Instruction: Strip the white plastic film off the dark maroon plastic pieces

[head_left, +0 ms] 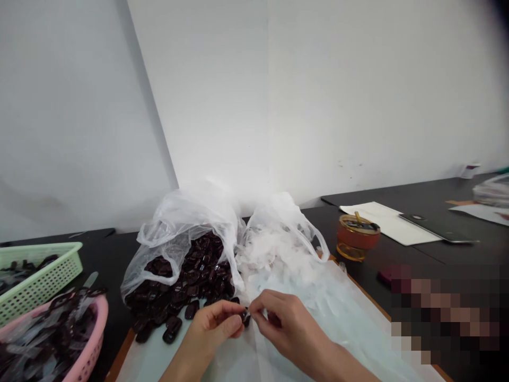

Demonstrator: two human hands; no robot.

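The left hand [222,321] and right hand [288,318] were both bare, with slender fingers [257,302]. The left forearm [185,363] and right forearm [338,361] were uncovered and slim. The left thumbnail [237,321] looked short and rounded, though blur left its edge uncertain.

We take this for a workshop: at our dark table [429,204], a plastic bag [226,209] at eleven o'clock spills glossy dark parts [202,265] in bulk, and perforated baskets [51,281] at nine hold more dark pieces [83,331].
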